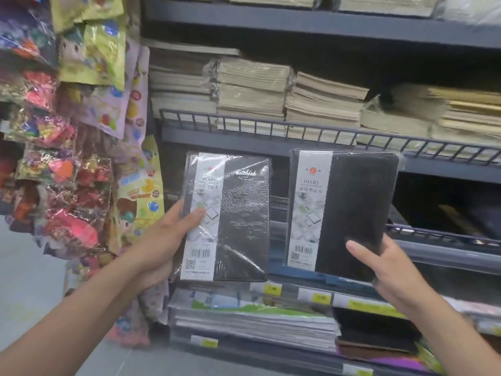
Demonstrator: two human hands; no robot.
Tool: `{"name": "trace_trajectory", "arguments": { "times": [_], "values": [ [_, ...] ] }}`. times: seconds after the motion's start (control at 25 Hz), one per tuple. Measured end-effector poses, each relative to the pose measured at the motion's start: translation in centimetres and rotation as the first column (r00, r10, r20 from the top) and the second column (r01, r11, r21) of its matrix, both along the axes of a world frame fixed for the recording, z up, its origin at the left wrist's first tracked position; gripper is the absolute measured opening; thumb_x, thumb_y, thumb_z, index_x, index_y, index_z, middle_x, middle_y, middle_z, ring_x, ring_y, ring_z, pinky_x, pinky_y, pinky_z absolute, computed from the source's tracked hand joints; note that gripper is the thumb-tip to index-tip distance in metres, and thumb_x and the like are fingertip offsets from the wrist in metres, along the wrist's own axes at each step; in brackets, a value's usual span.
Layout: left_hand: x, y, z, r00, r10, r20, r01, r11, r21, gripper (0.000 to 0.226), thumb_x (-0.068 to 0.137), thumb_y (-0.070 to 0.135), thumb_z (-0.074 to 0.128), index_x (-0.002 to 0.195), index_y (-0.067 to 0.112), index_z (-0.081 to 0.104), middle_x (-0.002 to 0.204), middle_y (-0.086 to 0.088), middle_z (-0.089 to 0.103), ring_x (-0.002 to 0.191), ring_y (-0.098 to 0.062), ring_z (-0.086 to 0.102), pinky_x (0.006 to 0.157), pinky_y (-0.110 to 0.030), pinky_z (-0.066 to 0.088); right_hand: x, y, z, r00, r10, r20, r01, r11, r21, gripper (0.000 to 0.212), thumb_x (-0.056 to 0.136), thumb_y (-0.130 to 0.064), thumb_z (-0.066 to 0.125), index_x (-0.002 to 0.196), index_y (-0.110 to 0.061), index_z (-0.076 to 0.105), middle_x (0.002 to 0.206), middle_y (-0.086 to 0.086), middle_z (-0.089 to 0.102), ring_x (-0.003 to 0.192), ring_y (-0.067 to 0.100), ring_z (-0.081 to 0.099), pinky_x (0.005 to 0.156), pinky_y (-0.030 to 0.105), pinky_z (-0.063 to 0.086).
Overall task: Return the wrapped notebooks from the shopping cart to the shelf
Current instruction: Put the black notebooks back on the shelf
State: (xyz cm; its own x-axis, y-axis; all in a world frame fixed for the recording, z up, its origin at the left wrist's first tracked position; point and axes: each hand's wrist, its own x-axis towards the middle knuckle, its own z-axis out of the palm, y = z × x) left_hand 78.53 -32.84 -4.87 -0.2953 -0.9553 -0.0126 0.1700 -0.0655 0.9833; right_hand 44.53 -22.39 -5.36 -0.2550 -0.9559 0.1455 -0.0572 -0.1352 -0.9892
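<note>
Two wrapped notebooks are held up before the shelf (447, 169) in the head view, neither set down yet. The left hand (162, 240) has its grip closed on the left notebook (233, 213), thumb across the paper band, fingers behind. The right hand (395, 270) grips the right notebook (352, 213) by its lower corner. No shopping cart shows, so I cannot tell how many remain; these two are left to place.
</note>
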Motion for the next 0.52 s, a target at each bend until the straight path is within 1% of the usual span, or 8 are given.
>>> {"name": "trace_trajectory", "arguments": {
  "times": [0.04,0.08,0.16,0.24,0.28,0.36,0.44,0.52],
  "values": [
    [-0.2,-0.6,-0.2,1.0,-0.02,-0.016,0.02,0.999,0.03,0.031,0.103,0.027,0.055,0.133,0.029,0.061,0.123,-0.003,0.076,0.115,-0.025,0.071,0.099,-0.053,0.054,-0.1,0.1,0.0,1.0,-0.016,-0.018,0.017,1.0,0.019,0.025,0.09,-0.012,0.065,0.11,-0.028,0.063,0.098,-0.021,0.076,0.096,-0.001,0.071,0.081,0.016,0.055],
    [-0.4,-1.2,-0.4,0.999,-0.037,-0.036,0.039,0.997,0.06,0.032,0.104,0.025,0.054,0.135,0.025,0.06,0.124,-0.007,0.075,0.116,-0.028,0.071,0.102,-0.055,0.053,0.0,0.3,0.1,0.999,-0.022,-0.032,0.024,0.999,0.043,0.025,0.092,-0.011,0.063,0.11,-0.029,0.063,0.097,-0.022,0.076,0.093,-0.004,0.071,0.084,0.018,0.052],
    [-0.9,-1.9,-0.7,0.996,-0.06,-0.063,0.067,0.991,0.118,0.033,0.105,0.021,0.053,0.137,0.021,0.06,0.126,-0.011,0.074,0.116,-0.031,0.071,0.106,-0.055,0.051,0.1,0.6,0.2,0.999,-0.044,-0.031,0.046,0.997,0.068,0.027,0.087,-0.02,0.068,0.112,-0.03,0.063,0.1,-0.021,0.076,0.095,-0.003,0.071,0.09,0.023,0.05],
    [-1.3,-2.2,-0.5,0.991,-0.107,-0.083,0.12,0.977,0.177,0.03,0.105,0.019,0.054,0.133,0.02,0.063,0.125,-0.013,0.074,0.115,-0.032,0.072,0.1,-0.054,0.056,0.1,0.9,0.0,0.998,-0.058,-0.002,0.058,0.996,0.063,0.043,0.073,-0.036,0.078,0.113,-0.028,0.065,0.108,-0.013,0.076,0.101,0.005,0.071,0.095,0.028,0.054],
    [-1.6,-2.3,-0.3,0.986,-0.139,-0.092,0.155,0.966,0.205,0.029,0.104,0.017,0.054,0.131,0.019,0.064,0.124,-0.014,0.074,0.114,-0.034,0.072,0.098,-0.055,0.057,0.1,1.1,-0.2,0.997,-0.071,0.013,0.07,0.996,0.054,0.05,0.068,-0.041,0.082,0.113,-0.026,0.066,0.11,-0.01,0.076,0.103,0.009,0.072,0.093,0.027,0.056],
    [-1.9,-2.7,0.4,0.98,-0.17,-0.101,0.19,0.952,0.241,0.03,0.103,0.011,0.055,0.131,0.015,0.064,0.125,-0.018,0.073,0.117,-0.038,0.07,0.103,-0.059,0.052,0.1,1.4,-0.4,0.996,-0.078,0.031,0.077,0.996,0.037,0.061,0.062,-0.046,0.086,0.114,-0.023,0.066,0.112,-0.006,0.076,0.103,0.011,0.072,0.087,0.023,0.058],
    [-2.6,-3.4,1.1,0.98,-0.179,-0.087,0.195,0.95,0.245,0.031,0.102,0.007,0.054,0.131,0.012,0.063,0.124,-0.02,0.073,0.118,-0.039,0.069,0.106,-0.061,0.048,0.0,1.7,-0.4,0.996,-0.079,0.045,0.078,0.997,0.025,0.073,0.056,-0.049,0.091,0.118,-0.019,0.066,0.115,-0.002,0.076,0.108,0.015,0.071,0.091,0.026,0.057],
    [-3.5,-4.0,2.1,0.98,-0.191,-0.061,0.2,0.949,0.245,0.029,0.102,0.009,0.054,0.129,0.01,0.064,0.121,-0.02,0.074,0.111,-0.037,0.072,0.098,-0.057,0.056,0.0,2.0,-0.4,0.995,-0.08,0.059,0.079,0.997,0.017,0.063,0.064,-0.041,0.086,0.119,-0.019,0.065,0.116,-0.002,0.075,0.111,0.017,0.07,0.097,0.032,0.056]
  ]
}}
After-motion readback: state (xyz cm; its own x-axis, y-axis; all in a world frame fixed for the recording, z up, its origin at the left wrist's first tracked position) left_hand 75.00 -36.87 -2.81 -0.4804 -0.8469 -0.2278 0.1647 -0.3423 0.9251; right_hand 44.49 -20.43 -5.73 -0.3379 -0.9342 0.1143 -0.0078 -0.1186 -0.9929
